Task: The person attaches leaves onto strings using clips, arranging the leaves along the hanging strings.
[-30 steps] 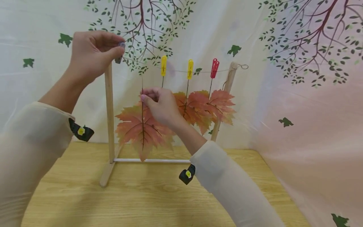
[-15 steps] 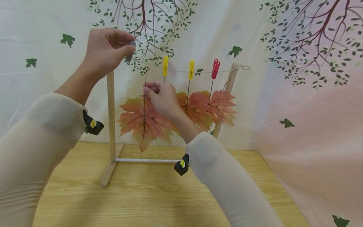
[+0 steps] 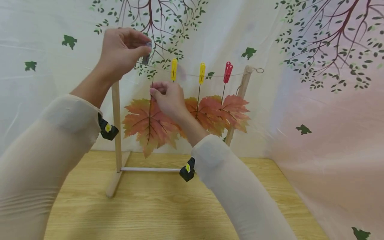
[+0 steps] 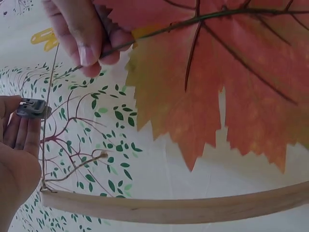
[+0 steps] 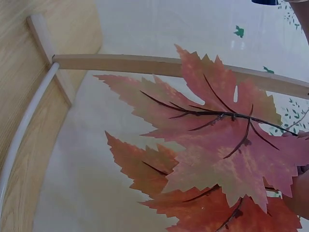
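In the head view my left hand (image 3: pixel 120 55) pinches a grey clothespin (image 3: pixel 146 58) between thumb and fingers. The clothespin (image 4: pixel 33 108) overlaps the string (image 4: pixel 44 145) in the left wrist view, near the string's tied end. Lower and to the right, my right hand (image 3: pixel 169 100) pinches the dark stem of an orange-red maple leaf (image 3: pixel 147 121). The leaf (image 5: pixel 217 128) hangs blade down from these fingers, its stem tip pointing up toward the string. Part of it is hidden behind the right hand in the head view.
Two yellow clothespins (image 3: pixel 174 69) and a red clothespin (image 3: pixel 228 72) hold more maple leaves (image 3: pixel 232 111) on the string. A left wooden post (image 3: pixel 117 133), a right post (image 3: pixel 244 81) and a white bar (image 3: pixel 150 169) form the rack on the wooden table (image 3: pixel 168 206).
My left hand has moved right with the grey clothespin, toward the stem. My right hand has risen with the leaf, lifting its tip above the white bar.
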Demonstrator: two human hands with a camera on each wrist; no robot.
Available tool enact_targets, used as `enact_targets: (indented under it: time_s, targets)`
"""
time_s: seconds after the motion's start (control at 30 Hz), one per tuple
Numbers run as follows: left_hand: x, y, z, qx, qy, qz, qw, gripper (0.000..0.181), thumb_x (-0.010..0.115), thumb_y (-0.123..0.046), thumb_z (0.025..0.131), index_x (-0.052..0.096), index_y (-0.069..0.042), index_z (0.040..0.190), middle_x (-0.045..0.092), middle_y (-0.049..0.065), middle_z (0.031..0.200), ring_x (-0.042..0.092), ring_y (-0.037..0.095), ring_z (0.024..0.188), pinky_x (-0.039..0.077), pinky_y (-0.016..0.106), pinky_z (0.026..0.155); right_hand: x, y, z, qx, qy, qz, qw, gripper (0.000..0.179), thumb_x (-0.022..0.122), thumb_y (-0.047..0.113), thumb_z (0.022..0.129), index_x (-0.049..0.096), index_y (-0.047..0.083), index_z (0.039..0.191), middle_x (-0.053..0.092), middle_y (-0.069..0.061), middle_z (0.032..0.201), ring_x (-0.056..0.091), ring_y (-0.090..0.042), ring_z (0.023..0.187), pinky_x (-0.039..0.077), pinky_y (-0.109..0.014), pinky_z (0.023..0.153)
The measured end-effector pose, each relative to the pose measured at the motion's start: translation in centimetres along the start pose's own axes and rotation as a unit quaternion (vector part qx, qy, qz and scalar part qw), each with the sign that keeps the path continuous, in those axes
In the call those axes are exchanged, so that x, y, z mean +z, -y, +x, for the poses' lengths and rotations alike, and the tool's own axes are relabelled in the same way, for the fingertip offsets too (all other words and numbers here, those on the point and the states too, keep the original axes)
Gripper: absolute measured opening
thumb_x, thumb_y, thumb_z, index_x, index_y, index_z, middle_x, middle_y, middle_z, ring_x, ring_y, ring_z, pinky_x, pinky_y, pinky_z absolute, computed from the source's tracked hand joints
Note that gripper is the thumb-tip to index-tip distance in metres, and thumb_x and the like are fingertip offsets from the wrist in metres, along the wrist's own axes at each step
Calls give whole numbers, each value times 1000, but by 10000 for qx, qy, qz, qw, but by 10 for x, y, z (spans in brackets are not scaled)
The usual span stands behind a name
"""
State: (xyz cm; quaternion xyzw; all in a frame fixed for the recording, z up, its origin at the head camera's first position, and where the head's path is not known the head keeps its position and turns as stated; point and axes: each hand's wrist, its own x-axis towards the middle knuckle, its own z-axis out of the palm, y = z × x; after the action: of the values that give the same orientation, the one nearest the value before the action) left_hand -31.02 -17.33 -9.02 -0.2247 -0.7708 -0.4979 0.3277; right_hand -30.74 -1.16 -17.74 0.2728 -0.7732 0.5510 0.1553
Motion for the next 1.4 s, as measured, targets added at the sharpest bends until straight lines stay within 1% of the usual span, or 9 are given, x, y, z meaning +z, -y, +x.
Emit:
enact_targets:
  time_s: [0.17, 0.4, 0.5, 0.7, 0.8, 0.97, 1.1, 1.27, 1.4]
  targets:
    - [7, 1, 0, -18, 27, -123, 9999, 16, 75, -9, 94, 75, -6, 110, 73, 1, 105, 67, 13, 96, 50, 23, 88, 1, 2, 1, 82, 24, 50, 10000, 16, 65, 12, 102, 72, 1, 111, 72, -7, 95, 70, -16, 82, 57, -23, 72]
    - [16, 2, -1, 72, 67, -288, 9995, 14, 76, -5, 93, 75, -3, 106, 74, 0, 99, 68, 12, 90, 50, 23, 82, -4, 3, 4, 215, 17, 75, 9997, 17, 63, 10, 103, 72, -1, 112, 73, -11, 97, 70, -19, 83, 57, -23, 74]
    - [18, 1, -2, 66, 95, -273, 9996, 15, 76, -7, 93, 75, -3, 107, 74, 0, 99, 68, 13, 91, 49, 23, 82, -6, 0, 5, 174, 22, 47, 9998, 18, 64, 10, 103, 72, -3, 113, 73, -11, 96, 70, -19, 83, 58, -24, 74]
    - [22, -1, -5, -149, 155, -356, 9991, 14, 77, -9, 92, 75, -5, 106, 73, 0, 98, 69, 15, 91, 51, 23, 82, -7, -2, 5, 112, 15, 12, 9999, 19, 64, 10, 102, 72, -3, 113, 72, -9, 92, 69, -17, 80, 57, -24, 73]
    - [24, -1, -6, -202, 173, -287, 9992, 14, 78, -11, 92, 76, -6, 105, 74, 0, 98, 69, 15, 91, 51, 23, 82, -8, -1, 5, 29, -30, 46, 10000, 17, 63, 10, 103, 73, -2, 111, 72, -11, 92, 68, -17, 78, 57, -25, 72]
    - [24, 0, -8, -113, 209, -172, 9996, 14, 77, -12, 93, 76, -5, 106, 74, 1, 100, 69, 14, 92, 52, 23, 83, -9, 1, 6, -13, -113, 156, 9998, 18, 62, 11, 103, 73, -1, 112, 73, -15, 98, 68, -17, 80, 57, -25, 73]
    - [23, 2, -8, -20, 208, -149, 9997, 15, 77, -13, 93, 76, -5, 107, 73, 1, 100, 69, 15, 93, 52, 23, 83, -10, 4, 6, 106, -146, 286, 9994, 18, 62, 11, 104, 73, 0, 112, 73, -13, 99, 69, -17, 83, 57, -25, 74]
    - [22, 3, -9, 70, 177, -108, 9998, 16, 77, -13, 93, 76, -4, 106, 73, 1, 100, 69, 14, 91, 51, 23, 81, -9, 8, 7, 421, -194, 492, 9977, 18, 60, 12, 105, 72, 0, 113, 71, -10, 97, 68, -16, 84, 57, -23, 74]
    - [21, 4, -9, 15, 192, -97, 9998, 16, 77, -13, 93, 76, -4, 107, 74, 1, 100, 69, 14, 91, 50, 23, 81, -7, 10, 7, 659, -250, 702, 9950, 19, 60, 13, 105, 71, 0, 113, 70, -9, 97, 67, -15, 83, 56, -22, 73]
